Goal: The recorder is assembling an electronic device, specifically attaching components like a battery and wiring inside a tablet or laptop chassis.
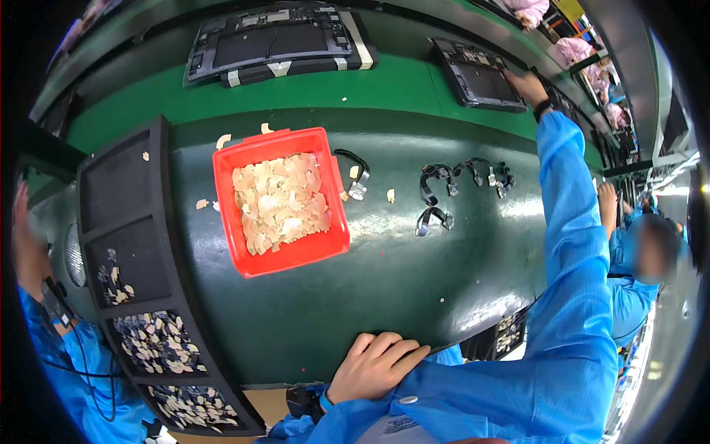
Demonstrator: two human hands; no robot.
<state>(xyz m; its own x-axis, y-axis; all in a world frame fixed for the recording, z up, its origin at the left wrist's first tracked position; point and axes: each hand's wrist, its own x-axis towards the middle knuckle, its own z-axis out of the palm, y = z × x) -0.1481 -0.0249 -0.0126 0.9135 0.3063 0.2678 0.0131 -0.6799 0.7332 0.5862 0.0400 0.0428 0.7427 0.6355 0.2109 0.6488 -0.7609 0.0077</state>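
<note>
My right arm stretches far forward, and my right hand (526, 87) has its fingers closed on the right edge of an opened laptop base (479, 74) with bare inner parts. That base lies on the bright green strip at the back. Near the front edge of the bench, my left hand (377, 364) rests palm down with its fingers laid out and nothing in them. Ahead of it stands a red plastic bin (288, 268) holding a heap of thin cream-coloured pieces. Several short black cables with connectors (451, 185) lie right of the bin, and another cable (358, 177) lies close beside it.
A black compartment tray (164, 222) runs along the left, with small dark and cream pieces in its nearer sections. More opened laptop bases (270, 41) are stacked at the back left. Loose cream scraps (391, 196) dot the dark green bench. Co-workers (636, 274) sit on both sides.
</note>
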